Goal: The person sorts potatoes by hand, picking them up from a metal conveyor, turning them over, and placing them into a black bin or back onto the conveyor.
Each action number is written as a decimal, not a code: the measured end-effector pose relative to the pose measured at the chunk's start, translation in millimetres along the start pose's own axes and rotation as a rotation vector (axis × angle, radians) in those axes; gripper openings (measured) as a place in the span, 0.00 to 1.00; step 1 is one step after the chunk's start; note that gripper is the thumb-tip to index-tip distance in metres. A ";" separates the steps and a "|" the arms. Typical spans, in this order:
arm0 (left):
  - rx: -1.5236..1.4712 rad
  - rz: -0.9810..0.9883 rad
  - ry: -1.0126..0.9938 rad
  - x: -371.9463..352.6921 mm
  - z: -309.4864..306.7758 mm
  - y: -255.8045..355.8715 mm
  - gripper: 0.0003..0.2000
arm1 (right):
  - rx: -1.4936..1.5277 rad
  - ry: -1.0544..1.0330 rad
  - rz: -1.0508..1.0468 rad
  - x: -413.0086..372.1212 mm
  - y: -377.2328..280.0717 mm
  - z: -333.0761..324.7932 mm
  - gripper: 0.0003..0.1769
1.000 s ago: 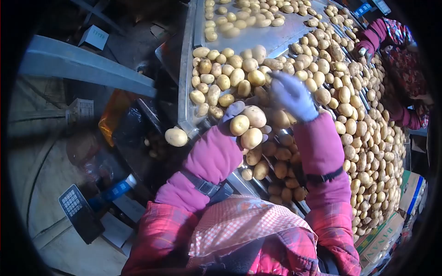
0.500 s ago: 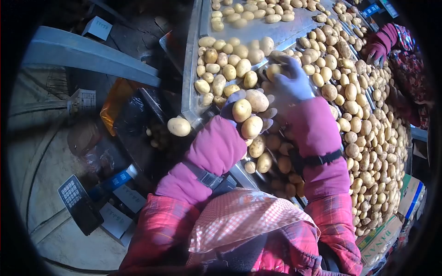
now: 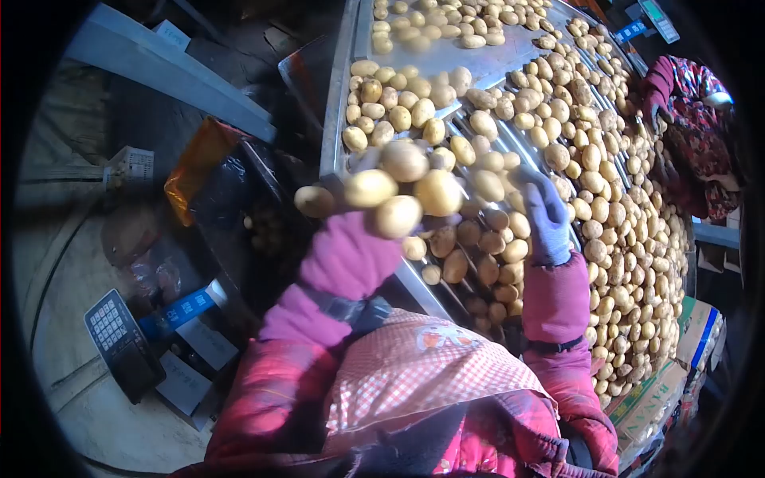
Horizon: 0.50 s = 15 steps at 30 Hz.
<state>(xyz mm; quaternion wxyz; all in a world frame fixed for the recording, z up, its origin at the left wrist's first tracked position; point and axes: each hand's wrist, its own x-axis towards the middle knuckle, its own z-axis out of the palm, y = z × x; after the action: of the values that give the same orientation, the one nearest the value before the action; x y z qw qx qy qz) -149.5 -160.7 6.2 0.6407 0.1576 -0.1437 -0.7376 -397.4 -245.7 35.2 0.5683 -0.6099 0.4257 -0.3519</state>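
Several potatoes (image 3: 398,216) are heaped in my gloved left hand (image 3: 368,164), blurred by motion and mostly hidden under them. It is over the near-left edge of the metal sorting table (image 3: 333,131). My right hand (image 3: 548,215), in a grey-purple glove, has its fingers stretched out above the rollers (image 3: 510,143). A blurred potato (image 3: 488,185) shows just left of its fingertips. Another blurred potato (image 3: 315,201) is left of my left hand, beyond the table's edge. Loose potatoes (image 3: 454,265) lie on the rollers between my forearms.
A large spread of potatoes (image 3: 629,247) covers the right side. Across it are a co-worker's sleeve (image 3: 660,84) and glove. To the left are a dark bag-lined container (image 3: 231,187) and a keypad scale (image 3: 115,327). Cardboard boxes (image 3: 649,402) stand at lower right.
My left hand has moved left with its potatoes. My right hand has moved right and nearer to me, away from the potato it was holding at the table.
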 end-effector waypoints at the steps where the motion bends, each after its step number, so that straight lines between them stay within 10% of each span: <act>1: 0.025 0.100 -0.112 -11.8 -5.0 11.1 0.17 | -0.045 0.034 -0.018 -4.7 5.1 -12.8 0.17; 5: 0.089 0.592 -0.160 -77.9 -5.0 59.8 0.20 | -0.206 0.238 -0.002 -34.6 36.9 -73.5 0.16; 9: 0.365 0.382 0.740 -185.8 -120.5 103.5 0.26 | -0.530 0.383 0.020 -66.1 73.0 -113.3 0.16; 12: 0.817 0.091 1.004 -223.8 -152.8 109.2 0.30 | -0.609 0.429 -0.020 -76.9 86.9 -111.3 0.16; 15: -0.047 0.260 1.511 -209.0 -135.8 119.7 0.29 | -0.808 0.451 -0.086 -83.2 90.1 -114.9 0.16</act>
<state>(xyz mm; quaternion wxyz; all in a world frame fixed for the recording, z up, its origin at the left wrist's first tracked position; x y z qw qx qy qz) 41.8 28.5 -57.6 0.6497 0.5869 0.3317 -0.3513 -545.5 -213.6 -37.5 0.1631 -0.7077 0.6161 -0.3050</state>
